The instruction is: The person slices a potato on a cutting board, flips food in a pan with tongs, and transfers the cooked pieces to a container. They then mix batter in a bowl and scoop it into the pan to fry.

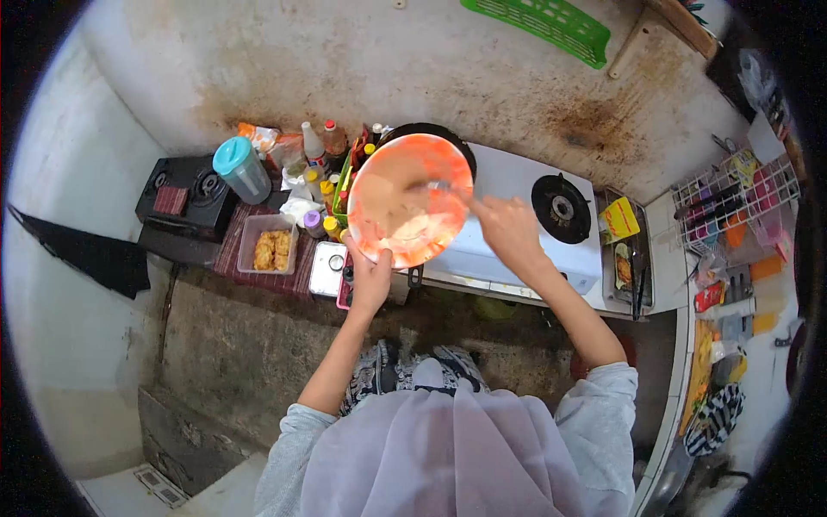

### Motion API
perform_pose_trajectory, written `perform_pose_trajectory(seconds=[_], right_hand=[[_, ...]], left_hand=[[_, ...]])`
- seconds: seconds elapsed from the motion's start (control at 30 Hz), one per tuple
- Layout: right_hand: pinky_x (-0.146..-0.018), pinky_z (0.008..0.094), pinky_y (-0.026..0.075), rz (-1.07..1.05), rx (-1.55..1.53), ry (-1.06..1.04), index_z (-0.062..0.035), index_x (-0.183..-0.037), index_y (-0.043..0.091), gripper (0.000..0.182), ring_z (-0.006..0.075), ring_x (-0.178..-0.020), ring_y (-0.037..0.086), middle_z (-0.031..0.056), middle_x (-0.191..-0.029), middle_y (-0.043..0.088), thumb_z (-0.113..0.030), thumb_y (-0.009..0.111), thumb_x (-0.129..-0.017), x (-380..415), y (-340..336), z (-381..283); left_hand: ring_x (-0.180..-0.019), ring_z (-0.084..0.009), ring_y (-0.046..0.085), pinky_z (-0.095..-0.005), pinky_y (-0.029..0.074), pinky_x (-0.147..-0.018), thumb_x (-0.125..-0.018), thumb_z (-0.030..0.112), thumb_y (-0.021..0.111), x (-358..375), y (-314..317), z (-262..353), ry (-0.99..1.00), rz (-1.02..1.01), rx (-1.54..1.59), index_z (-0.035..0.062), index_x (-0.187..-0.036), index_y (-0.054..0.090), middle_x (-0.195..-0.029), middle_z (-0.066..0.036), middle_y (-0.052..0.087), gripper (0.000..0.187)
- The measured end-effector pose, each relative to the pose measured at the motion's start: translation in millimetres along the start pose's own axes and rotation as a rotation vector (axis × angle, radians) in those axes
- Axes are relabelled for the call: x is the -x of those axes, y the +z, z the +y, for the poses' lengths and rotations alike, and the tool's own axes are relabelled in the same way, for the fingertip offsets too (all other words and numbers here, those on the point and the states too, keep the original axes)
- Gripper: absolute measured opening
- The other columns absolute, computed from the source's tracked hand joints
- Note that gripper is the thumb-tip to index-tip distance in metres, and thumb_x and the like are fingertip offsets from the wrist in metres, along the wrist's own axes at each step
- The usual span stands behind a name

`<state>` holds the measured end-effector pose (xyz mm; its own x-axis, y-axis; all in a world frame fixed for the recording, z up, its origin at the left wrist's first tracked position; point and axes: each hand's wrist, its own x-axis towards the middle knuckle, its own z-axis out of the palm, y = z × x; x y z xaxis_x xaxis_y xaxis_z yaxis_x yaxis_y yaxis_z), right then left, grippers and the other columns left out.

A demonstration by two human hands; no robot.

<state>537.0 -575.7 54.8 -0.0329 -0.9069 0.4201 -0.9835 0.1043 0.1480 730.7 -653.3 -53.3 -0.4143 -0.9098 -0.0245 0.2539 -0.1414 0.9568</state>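
Note:
An orange-and-white bowl (450,226) is tilted toward me, with a pale beige liquid mixture (383,185) inside. My left hand (371,274) is closed on its near lower rim, thumb on top. From the right, my right hand (508,231) reaches over the rim, fingers wrapped round what looks like a metal spoon (439,184). The far end of the spoon is blurred in the mixture. Behind the bowl, a dark pan (465,148) on the white stove (508,181) is mostly hidden.
To the left stand a blue-lidded pitcher (245,177), a container of golden fried food (269,248), several bottles and a black stove (185,194). At right are a burner (561,208), a tray (624,274) with a yellow packet, and a wire rack (732,198).

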Motion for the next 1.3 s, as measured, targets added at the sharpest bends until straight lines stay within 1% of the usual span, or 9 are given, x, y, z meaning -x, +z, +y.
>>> perform_pose_trajectory(seconds=[0.33,0.43,0.57,0.67,0.73,0.87,0.93,1.13,1.3], right_hand=[[-0.044,0.0353,0.043,-0.235,0.038,0.145,-0.0116,-0.114,0.049,0.044,0.0243,-0.046,0.055,0.0088,-0.051,0.054,-0.007,0.049,-0.070,-6,45,-26],[-0.053,0.0426,0.045,-0.326,-0.294,0.294,-0.0088,-0.105,0.055,0.031,0.0323,-0.058,0.057,0.0175,-0.061,0.058,-0.013,0.046,-0.075,-10,53,-37],[-0.057,0.0413,0.044,-0.425,-0.581,0.343,-0.0095,-0.107,0.055,0.032,0.0299,-0.065,0.059,0.0223,-0.070,0.058,-0.014,0.046,-0.077,-12,84,-35],[-0.056,0.0321,0.043,-0.395,-0.893,0.310,-0.0062,-0.110,0.053,0.033,0.0203,-0.064,0.058,0.0187,-0.074,0.061,-0.015,0.047,-0.079,-11,113,-33],[-0.048,0.0228,0.037,-0.376,-1.393,0.433,-0.0018,-0.114,0.050,0.036,0.0096,-0.052,0.046,0.0040,-0.061,0.056,-0.014,0.047,-0.080,-17,114,-39],[-0.041,0.0186,0.026,-0.562,-1.392,0.604,0.0021,-0.114,0.048,0.036,0.0042,-0.046,0.032,-0.0061,-0.053,0.040,-0.012,0.046,-0.081,-38,79,-33],[-0.039,0.0200,0.018,-0.666,-1.609,0.705,0.0013,-0.116,0.045,0.036,0.0032,-0.043,0.023,-0.0085,-0.051,0.028,-0.011,0.045,-0.082,-45,81,-23],[-0.037,0.0192,0.016,-0.637,-1.596,0.733,0.0002,-0.115,0.045,0.034,0.0022,-0.042,0.021,-0.0097,-0.051,0.027,-0.011,0.044,-0.083,-80,59,2],[-0.037,0.0189,0.015,-0.630,-1.545,0.693,-0.0047,-0.108,0.053,0.027,0.0019,-0.042,0.020,-0.0103,-0.051,0.025,-0.013,0.043,-0.084,-93,46,37]], left_hand=[[-0.119,-0.0301,0.022,-0.0352,0.017,-0.100,-0.071,-0.004,0.039,-40,17,-17,0.241,0.049,-0.135,-0.0079,-0.123,0.013,-0.123,-0.022,0.022,0.058],[-0.120,-0.0310,0.020,-0.0353,0.014,-0.100,-0.070,-0.006,0.041,-49,25,-23,0.413,0.096,-0.273,-0.0093,-0.122,0.012,-0.125,-0.022,0.018,0.060],[-0.118,-0.0262,0.024,-0.0317,0.019,-0.098,-0.073,-0.006,0.040,-59,23,-35,0.405,0.088,-0.377,-0.0052,-0.124,0.007,-0.126,-0.022,0.017,0.061],[-0.117,-0.0267,0.025,-0.0316,0.020,-0.098,-0.073,-0.005,0.041,-59,26,-39,0.398,0.098,-0.403,-0.0058,-0.123,0.007,-0.125,-0.021,0.017,0.061],[-0.117,-0.0273,0.023,-0.0312,0.019,-0.098,-0.073,-0.006,0.041,-59,28,-43,0.327,0.091,-0.364,-0.0069,-0.122,0.006,-0.123,-0.021,0.019,0.060],[-0.118,-0.0296,0.020,-0.0346,0.015,-0.099,-0.070,-0.005,0.043,-64,30,-50,0.300,0.071,-0.228,-0.0090,-0.120,0.009,-0.123,-0.021,0.016,0.060],[-0.113,-0.0286,0.029,-0.0323,0.029,-0.093,-0.071,-0.005,0.042,-75,24,-57,0.171,0.019,-0.093,-0.0063,-0.121,0.007,-0.123,-0.020,0.015,0.060],[-0.100,-0.0285,0.049,-0.0371,0.052,-0.074,-0.079,-0.003,0.039,-86,19,-12,-0.146,-0.048,0.144,0.0123,-0.115,0.011,-0.119,-0.017,0.030,0.049],[-0.100,-0.0276,0.048,-0.0399,0.051,-0.077,-0.077,-0.002,0.041,-116,-14,-8,-0.126,0.051,0.211,0.0091,-0.118,0.009,-0.118,-0.017,0.034,0.053]])
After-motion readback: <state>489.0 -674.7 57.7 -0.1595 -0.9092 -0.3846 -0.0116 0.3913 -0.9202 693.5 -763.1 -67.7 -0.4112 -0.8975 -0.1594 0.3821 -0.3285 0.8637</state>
